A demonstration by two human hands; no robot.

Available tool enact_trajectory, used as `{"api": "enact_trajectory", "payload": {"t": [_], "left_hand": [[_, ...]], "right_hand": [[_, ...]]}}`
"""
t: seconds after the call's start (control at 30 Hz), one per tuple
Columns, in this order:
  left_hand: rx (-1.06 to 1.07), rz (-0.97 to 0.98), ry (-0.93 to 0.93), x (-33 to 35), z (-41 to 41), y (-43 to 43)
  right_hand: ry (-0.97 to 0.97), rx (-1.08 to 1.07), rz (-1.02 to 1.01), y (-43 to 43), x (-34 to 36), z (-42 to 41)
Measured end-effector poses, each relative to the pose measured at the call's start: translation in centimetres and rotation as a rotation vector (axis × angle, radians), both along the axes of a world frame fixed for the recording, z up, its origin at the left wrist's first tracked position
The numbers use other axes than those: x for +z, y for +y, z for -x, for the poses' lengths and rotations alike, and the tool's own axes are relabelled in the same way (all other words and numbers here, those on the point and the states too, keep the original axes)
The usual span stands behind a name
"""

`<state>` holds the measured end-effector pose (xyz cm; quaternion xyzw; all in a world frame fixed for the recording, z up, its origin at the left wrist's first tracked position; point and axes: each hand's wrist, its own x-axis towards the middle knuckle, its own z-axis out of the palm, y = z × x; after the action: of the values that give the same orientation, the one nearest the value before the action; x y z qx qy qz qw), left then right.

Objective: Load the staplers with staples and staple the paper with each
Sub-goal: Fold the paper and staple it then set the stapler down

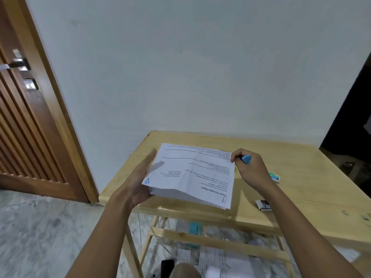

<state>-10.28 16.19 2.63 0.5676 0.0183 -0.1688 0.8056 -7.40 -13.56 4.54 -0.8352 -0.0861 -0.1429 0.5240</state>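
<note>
A printed stack of white paper (192, 173) is held above the near left part of the wooden table (297, 187). My left hand (138, 179) supports the stack's left edge from below with fingers straight. My right hand (249, 167) grips a small light-blue stapler (246, 159) at the paper's far right corner; most of the stapler is hidden in the fist. A green and white staple box (274, 176) lies on the table just right of my right hand. A small open grey staple box (263, 205) lies nearer the front edge.
A white wall stands behind the table and a wooden door (26, 117) to the left. Under the table, on the marble floor, lie papers (226, 259), a teal box (194, 229) and a black object (167, 266). A dark opening shows at the far right.
</note>
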Motion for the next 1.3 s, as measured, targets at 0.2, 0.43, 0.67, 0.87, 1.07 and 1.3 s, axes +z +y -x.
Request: {"api": "enact_trajectory", "payload": {"t": [0.2,0.43,0.67,0.87,1.07,1.3], "left_hand": [[0.058,-0.146,-0.109,-0.4,-0.3,0.4],[0.118,-0.068,-0.146,-0.2,-0.6,0.2],[0.31,0.626,-0.007,-2.5,0.7,-0.8],[0.166,0.482,0.043,-4.4,2.6,-5.4],[0.243,0.093,0.017,-4.4,1.4,-7.2],[0.347,0.327,-0.004,-5.2,0.6,-7.5]], "right_hand": [[0.219,-0.013,-0.501,0.2,-0.9,0.5],[0.438,0.233,-0.329,1.0,-3.5,2.1],[0.401,0.099,-0.546,2.9,-3.6,2.7],[0.381,0.073,-0.484,5.2,-3.6,2.5],[0.416,0.131,-0.41,6.5,-4.5,1.9],[0.683,0.345,-0.864,6.0,-4.9,1.7]]}}
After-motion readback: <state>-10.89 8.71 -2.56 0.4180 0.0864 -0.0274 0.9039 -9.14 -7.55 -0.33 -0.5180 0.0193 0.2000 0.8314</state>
